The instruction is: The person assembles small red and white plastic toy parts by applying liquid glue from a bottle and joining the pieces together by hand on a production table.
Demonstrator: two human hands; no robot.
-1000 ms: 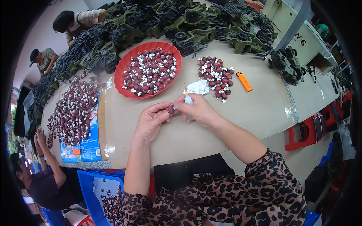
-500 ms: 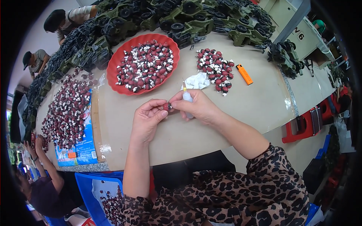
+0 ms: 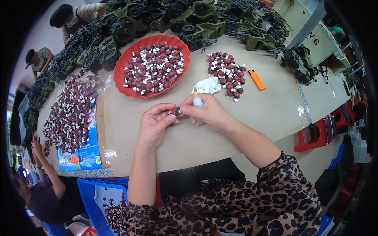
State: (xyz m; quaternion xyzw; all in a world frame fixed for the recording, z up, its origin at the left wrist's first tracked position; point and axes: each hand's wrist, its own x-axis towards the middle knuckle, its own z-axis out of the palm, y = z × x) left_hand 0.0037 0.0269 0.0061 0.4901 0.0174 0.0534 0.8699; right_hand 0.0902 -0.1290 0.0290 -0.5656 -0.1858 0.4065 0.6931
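My left hand [image 3: 154, 125] pinches a small dark red and black figure part [image 3: 173, 111] between thumb and fingertips. The thumb and forefinger of my right hand [image 3: 212, 114] meet the same part from the other side. That right hand also keeps a small translucent squeeze bottle [image 3: 198, 103] with a yellow collar and thin needle tip, upright against its palm and fingers. Beyond my hands lie a crumpled white tissue [image 3: 207, 85] and a loose group of red, black and white parts [image 3: 225, 70]. An orange lighter [image 3: 256, 80] rests to their right.
A red scalloped bowl [image 3: 117, 78] holds many similar parts. At left, a heap of parts [image 3: 71, 114] partly covers a blue printed bag [image 3: 84, 159]. Green toy vehicles [image 3: 197, 25] are piled along the back. A blue crate [image 3: 88, 196] stands below the table's front edge; co-workers sit at left.
The whole view has shifted slightly. My hands keep almost the same pose around the small part, which looks slightly turned. A co-worker's hands at the left have moved.
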